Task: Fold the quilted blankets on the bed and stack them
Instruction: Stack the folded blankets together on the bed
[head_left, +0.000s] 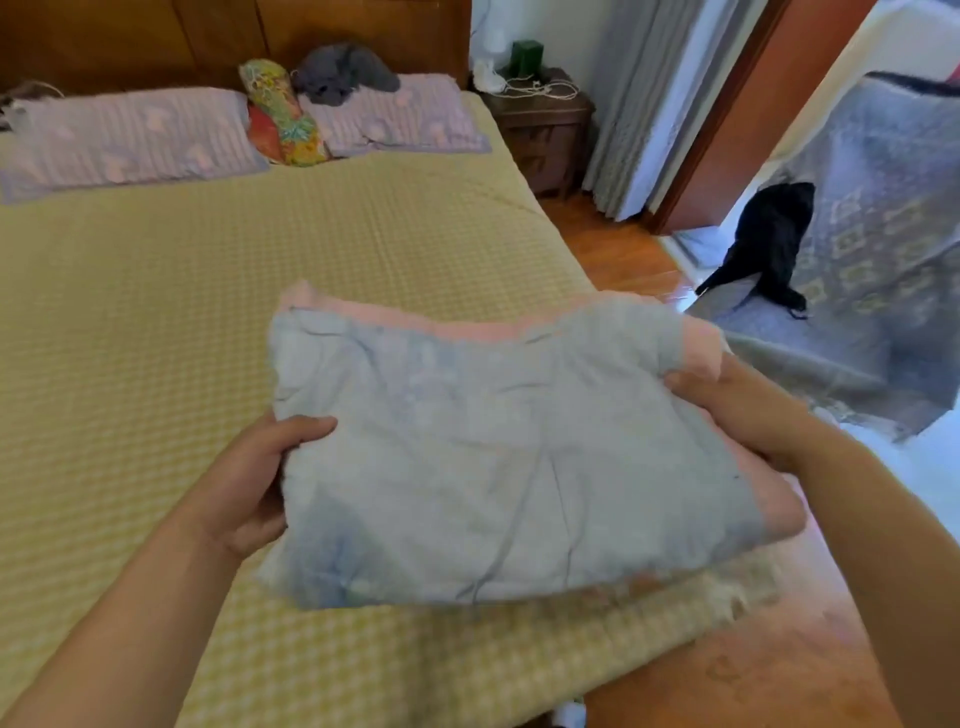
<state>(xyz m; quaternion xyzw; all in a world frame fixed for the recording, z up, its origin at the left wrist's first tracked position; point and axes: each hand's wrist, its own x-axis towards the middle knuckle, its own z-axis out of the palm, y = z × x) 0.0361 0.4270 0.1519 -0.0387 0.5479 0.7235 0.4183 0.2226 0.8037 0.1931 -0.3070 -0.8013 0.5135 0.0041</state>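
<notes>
From the head camera, both hands hold a folded blanket (498, 457), pale blue on top with a pink layer showing along its far and right edges, over the near right corner of the bed (156, 312). The left hand (254, 483) grips the blanket's left edge, thumb curled over the top and the other fingers hidden beneath. The right hand (737, 410) grips the right edge, fingers closed over the pink layer (how far they wrap underneath cannot be told). Whether the blanket rests on the bed or is held just clear of it is hard to judge. The bed is covered in a yellow-green checked spread. At its head lie two lilac pillows (130, 140), a flowery cushion (283, 114) between them, and a grey bundle of cloth (343, 70) on the right-hand pillow. A dark wooden nightstand (540, 130) stands beside the bed with a green box (526, 57) and a white cord on it. To the right, a black bag (769, 234) hangs against a grey patterned cloth (883, 208).
</notes>
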